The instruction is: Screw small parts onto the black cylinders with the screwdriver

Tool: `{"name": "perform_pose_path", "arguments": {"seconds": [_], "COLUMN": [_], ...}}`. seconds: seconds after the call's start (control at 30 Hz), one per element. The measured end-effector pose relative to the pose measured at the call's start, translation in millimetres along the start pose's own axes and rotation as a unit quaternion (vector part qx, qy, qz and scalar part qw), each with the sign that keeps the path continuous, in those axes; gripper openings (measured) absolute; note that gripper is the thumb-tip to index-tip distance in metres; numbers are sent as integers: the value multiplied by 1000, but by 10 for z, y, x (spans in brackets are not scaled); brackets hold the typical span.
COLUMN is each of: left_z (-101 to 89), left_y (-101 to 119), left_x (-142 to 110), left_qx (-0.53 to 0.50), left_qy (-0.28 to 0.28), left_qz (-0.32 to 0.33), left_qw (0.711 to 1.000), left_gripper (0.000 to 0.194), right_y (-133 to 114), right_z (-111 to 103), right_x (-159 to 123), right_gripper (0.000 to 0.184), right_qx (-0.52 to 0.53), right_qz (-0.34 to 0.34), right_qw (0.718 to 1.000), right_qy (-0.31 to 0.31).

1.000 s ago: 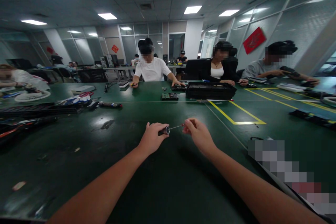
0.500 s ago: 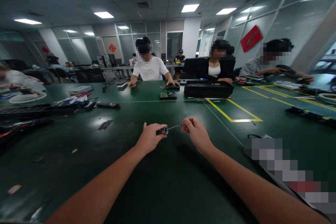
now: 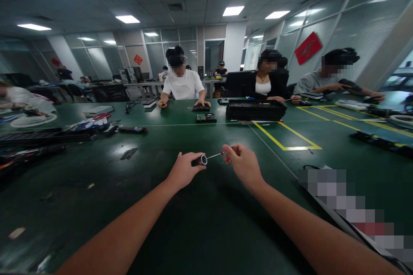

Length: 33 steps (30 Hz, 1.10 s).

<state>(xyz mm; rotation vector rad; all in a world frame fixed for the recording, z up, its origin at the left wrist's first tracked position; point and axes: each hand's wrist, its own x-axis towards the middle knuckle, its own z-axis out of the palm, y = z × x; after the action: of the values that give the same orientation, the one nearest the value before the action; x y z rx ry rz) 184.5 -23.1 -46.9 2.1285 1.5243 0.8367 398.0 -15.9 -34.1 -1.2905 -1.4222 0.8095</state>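
Note:
My left hand (image 3: 186, 169) is closed around a short dark cylinder (image 3: 200, 160) with a bright round rim, its ringed end turned towards my right hand. My right hand (image 3: 242, 164) pinches a screwdriver (image 3: 214, 155) by its handle, which is mostly hidden in the fingers; a bit of red shows at the fingertips. The thin metal shaft points left, and its tip reaches the rim of the cylinder. Whether the tip touches the rim or goes inside it, I cannot tell. Both hands are held above the green table (image 3: 193, 232).
A long black tray (image 3: 258, 110) and a green circuit board (image 3: 206, 117) lie across the table. Tools, red-handled scissors (image 3: 102, 116) and a dark cylindrical tool (image 3: 133, 129) are at left. A pixelated sheet (image 3: 348, 210) lies at right. Several people sit opposite.
My right hand has turned slightly, with the screwdriver still at the cylinder's rim. My left hand is almost unmoved. Opposite, the person in white has shifted a hand and the dark part under it leftwards.

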Motion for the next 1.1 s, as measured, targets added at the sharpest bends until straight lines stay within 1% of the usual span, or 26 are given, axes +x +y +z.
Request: {"name": "perform_pose_path", "arguments": {"seconds": [0.13, 0.2, 0.33, 0.43, 0.6, 0.77, 0.9, 0.97, 1.03, 1.1], "left_z": [-5, -6, -7, -10, -14, -23, -27, -26, -25, -25], "left_y": [-2, -11, -23, -19, -18, -16, 0, 1, -5, -14], "left_x": [3, 5, 13, 20, 17, 5, 2, 1, 1, 1], "left_qx": [-4, -4, -2, 1, 4, -6, -1, 7, 23, 41], "left_qy": [-1, 4, 9, 11, 1, -3, -3, 0, 3, 1], "left_qz": [-8, -7, -5, -6, -5, -2, -1, 6, 14, 17], "left_qw": [1000, 1000, 1000, 1000, 1000, 1000, 1000, 1000, 1000, 999], "left_gripper": [41, 41, 41, 42, 42, 43, 42, 41, 40, 39], "right_y": [41, 56, 34, 7, 4, 15, 3, 1, 1, -2], "right_z": [8, 6, -11, -26, -31, -21, -31, -33, -30, -25], "right_x": [13, 22, 28, 27, 20, 13, 9, 6, -2, -12], "right_gripper": [39, 39, 39, 38, 39, 40, 39, 34, 26, 24], "right_qx": [80, 69, 5, -12, 2, 23, 24, 19, 18, 0], "right_qz": [29, 27, 6, 9, 13, 26, 32, 14, -19, -46], "right_qw": [996, 997, 1000, 1000, 1000, 999, 999, 998, 998, 996], "right_qy": [-24, -29, -20, -18, -26, -19, -36, -51, -64, -77]}}
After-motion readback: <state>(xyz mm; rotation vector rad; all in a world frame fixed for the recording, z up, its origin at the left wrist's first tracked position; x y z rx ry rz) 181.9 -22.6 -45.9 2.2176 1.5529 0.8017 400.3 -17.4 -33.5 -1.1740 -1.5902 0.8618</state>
